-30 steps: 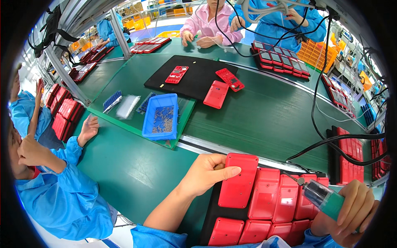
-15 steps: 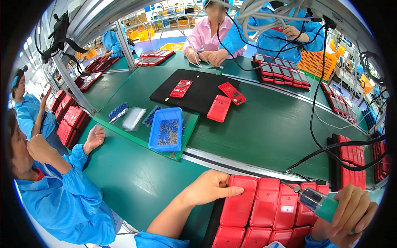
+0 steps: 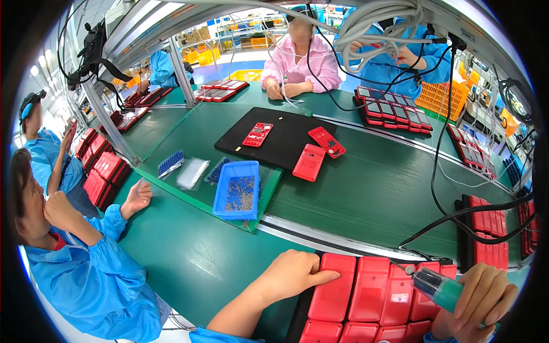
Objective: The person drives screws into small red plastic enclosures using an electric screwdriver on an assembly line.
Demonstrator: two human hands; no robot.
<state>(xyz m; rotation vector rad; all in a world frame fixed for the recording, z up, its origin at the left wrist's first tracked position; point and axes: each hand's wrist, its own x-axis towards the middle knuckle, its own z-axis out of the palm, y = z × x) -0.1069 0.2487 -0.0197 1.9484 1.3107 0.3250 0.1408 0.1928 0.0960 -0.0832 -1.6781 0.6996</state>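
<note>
My left hand [image 3: 296,275] grips the far left corner of a red plastic case [image 3: 331,286]; its thumb lies on top and the fingers curl over the far edge. The case sits at the end of rows of similar red cases on a black tray [image 3: 303,306]. In my right hand [image 3: 483,300] is an electric screwdriver [image 3: 437,287] with a clear and green body, held tilted above the cases. Its thin bit points left and toward the far row; whether the tip touches a screw, I cannot tell.
A blue bin [image 3: 237,191] of screws stands left of centre beside plastic bags [image 3: 193,173]. Beyond it, a black mat [image 3: 251,134] bears opened red cases. Black cables [image 3: 434,171] hang at the right. A co-worker in blue [image 3: 86,274] sits close at the left.
The whole scene sits slightly lower in view. Across the table, the co-worker in blue has drawn a hand back from beside the person in pink. My hands keep their holds.
</note>
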